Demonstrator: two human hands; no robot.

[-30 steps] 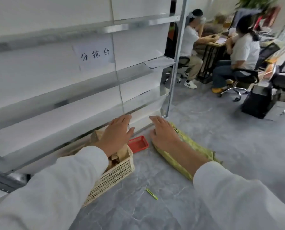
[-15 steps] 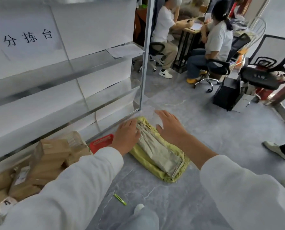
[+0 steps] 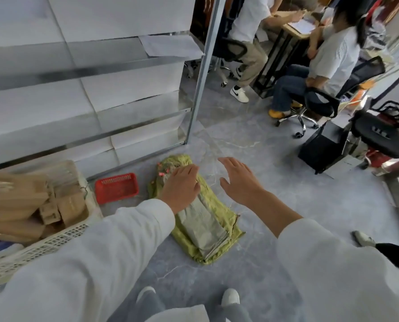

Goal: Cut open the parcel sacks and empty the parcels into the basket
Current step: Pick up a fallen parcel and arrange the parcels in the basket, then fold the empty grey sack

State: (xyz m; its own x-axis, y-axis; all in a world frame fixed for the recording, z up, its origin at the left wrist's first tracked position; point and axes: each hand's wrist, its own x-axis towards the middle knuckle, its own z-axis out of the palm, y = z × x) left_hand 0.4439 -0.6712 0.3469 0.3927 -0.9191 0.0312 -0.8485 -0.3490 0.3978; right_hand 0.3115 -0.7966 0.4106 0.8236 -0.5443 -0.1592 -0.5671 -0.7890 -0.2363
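- Folded parcel sacks (image 3: 205, 231): a flat yellow-green stack with grey woven layers on top, lying on the grey floor (image 3: 275, 228) in front of the metal shelf rack (image 3: 128, 63).
- Left hand (image 3: 181, 187): palm down on the far end of the stack, fingers straight and together, gripping nothing.
- Right hand (image 3: 240, 180): open, fingers spread, just right of the stack. Contact with the floor cannot be determined.
- Basket (image 3: 42, 245): white lattice plastic, at the left, against the rack base. It holds brown cardboard parcels (image 3: 19, 201), piled above the rim.
- Red tray (image 3: 116, 187): small, on the floor between the basket and the sacks, touching neither.
- Background: two seated persons (image 3: 328, 56) at a worktop (image 3: 296, 26); a black office chair (image 3: 379, 135) at the right.
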